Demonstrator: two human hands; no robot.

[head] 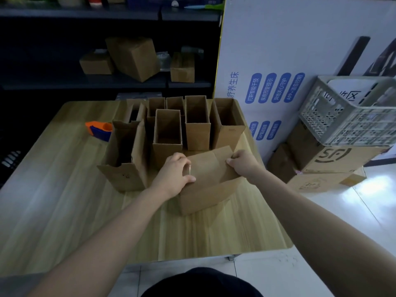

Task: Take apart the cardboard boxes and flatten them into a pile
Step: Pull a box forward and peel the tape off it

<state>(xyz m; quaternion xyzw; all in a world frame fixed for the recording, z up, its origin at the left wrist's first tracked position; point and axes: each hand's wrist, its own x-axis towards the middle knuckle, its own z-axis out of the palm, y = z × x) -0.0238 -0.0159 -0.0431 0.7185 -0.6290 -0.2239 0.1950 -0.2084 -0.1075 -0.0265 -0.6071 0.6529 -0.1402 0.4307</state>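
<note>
- Our left hand [175, 172] curls round the left end of the closed brown cardboard box [205, 189]; our right hand [244, 163] pinches its top flap.
- It lies on the pale wooden table [64, 189], just before open upright brown cartons [167, 129], whose contents are too dim to tell.
- A grey slotted plastic crate [347, 116] stands to the right.

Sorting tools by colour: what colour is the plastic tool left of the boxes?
The tool is orange and blue; head view.
</note>
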